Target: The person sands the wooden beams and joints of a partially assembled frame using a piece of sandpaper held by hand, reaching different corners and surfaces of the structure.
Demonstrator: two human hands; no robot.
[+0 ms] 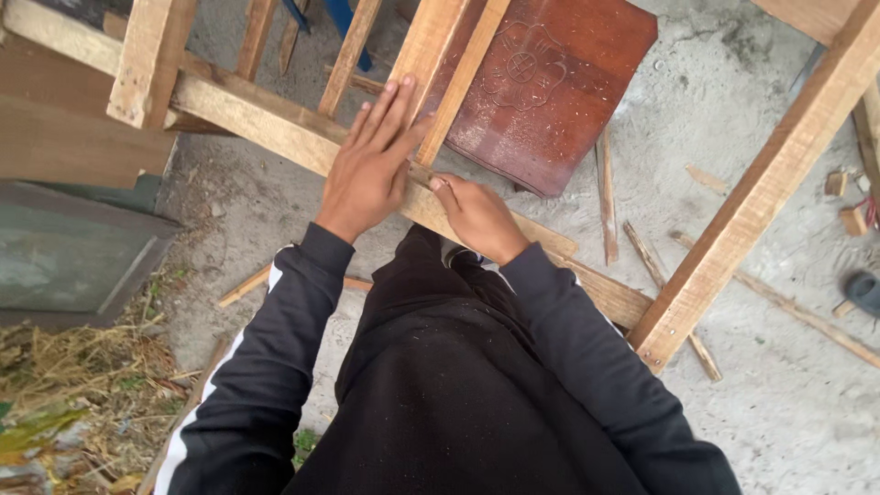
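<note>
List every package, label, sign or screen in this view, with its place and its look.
None in view: no package, label, sign or screen.
Nearest to one: a reddish-brown carved wooden panel, on the concrete ground behind the wooden frame, roughly rectangular, with an incised ornament.
The left hand lies flat on the frame; the right hand rests beside it.

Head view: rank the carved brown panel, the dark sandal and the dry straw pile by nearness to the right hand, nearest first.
From the right hand:
1. Carved brown panel, just beyond it, upper centre.
2. Dry straw pile, on the ground at the lower left.
3. Dark sandal, at the right edge.
</note>
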